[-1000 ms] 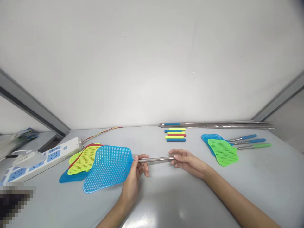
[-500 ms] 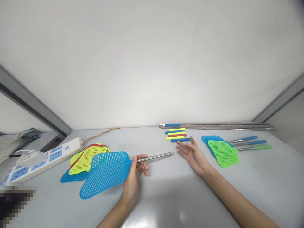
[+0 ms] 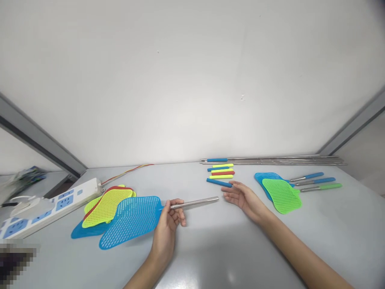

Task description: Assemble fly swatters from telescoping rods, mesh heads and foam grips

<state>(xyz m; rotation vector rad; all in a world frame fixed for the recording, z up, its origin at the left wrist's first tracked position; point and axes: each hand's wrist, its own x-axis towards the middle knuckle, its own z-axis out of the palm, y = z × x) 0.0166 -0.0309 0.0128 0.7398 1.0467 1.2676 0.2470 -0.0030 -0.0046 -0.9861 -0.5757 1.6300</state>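
Note:
My left hand [image 3: 169, 224] is closed round the neck of a blue fly swatter [image 3: 136, 216], where the mesh head meets the metal rod. Its bare silver rod [image 3: 198, 202] points right, towards my other hand. My right hand [image 3: 242, 198] pinches the right end of a blue handle grip [image 3: 219, 183] between thumb and fingers. The grip is tilted, in front of a small row of yellow, red and blue grips [image 3: 222, 173]. A gap separates the rod's tip from my right fingertips.
Yellow, red and blue swatter heads [image 3: 105, 208] lie stacked at left, beside a white power strip [image 3: 64, 206]. Swatters with coloured handles [image 3: 282, 196] rest at right. Long metal rods [image 3: 270, 160] line the back wall, a blue grip [image 3: 217, 160] among them.
My right hand has taken hold of the front blue grip's end and swung it out of the row, towards me. My left hand still holds the blue swatter, almost unmoved.

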